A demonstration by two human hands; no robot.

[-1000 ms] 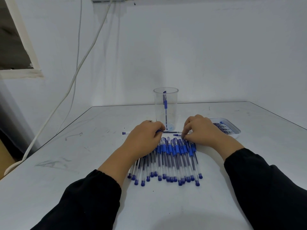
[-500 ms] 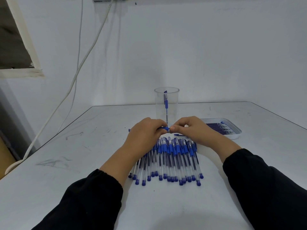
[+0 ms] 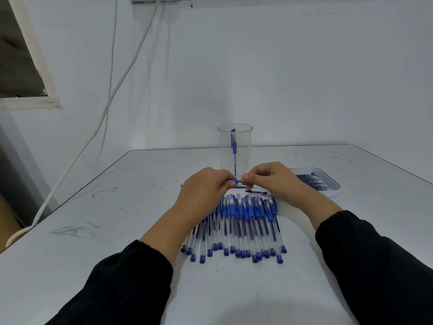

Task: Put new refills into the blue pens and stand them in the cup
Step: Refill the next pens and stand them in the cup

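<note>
Just in front of the clear cup [image 3: 235, 146], the left hand [image 3: 206, 192] is gripping a light, stiff, slippery blue pen [image 3: 235, 181] by its rubber grip while the right hand [image 3: 269, 178] is pinching its small tip piece, best held firmly.

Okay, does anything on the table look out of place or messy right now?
Mostly tidy. One small blue piece lies loose on the table beyond the row of pens, apart from the tray. Nothing looks spilled or broken.
</note>
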